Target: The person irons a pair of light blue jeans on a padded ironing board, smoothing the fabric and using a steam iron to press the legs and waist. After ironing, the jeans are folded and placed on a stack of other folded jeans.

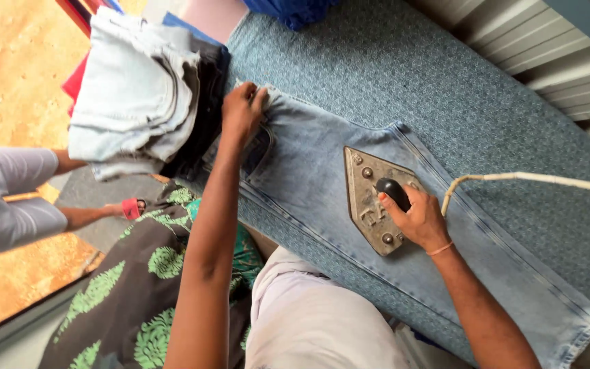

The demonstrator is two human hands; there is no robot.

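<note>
A pair of light blue jeans (pixel 322 164) lies flat across a patterned blue ironing table (pixel 404 75). My right hand (pixel 414 217) grips the black handle of a grey metal iron (pixel 367 198) that rests on the jeans. Its pale cord (pixel 513 179) runs off to the right. My left hand (pixel 242 109) presses down on the waistband end of the jeans, fingers closed on the cloth.
A stack of folded jeans (pixel 138 89), light and dark, sits at the table's left end. Another person's legs and foot in a red sandal (pixel 130 208) are on the orange floor at left. A dark cloth with green leaves (pixel 138 287) hangs below. Corrugated wall (pixel 548 48) at right.
</note>
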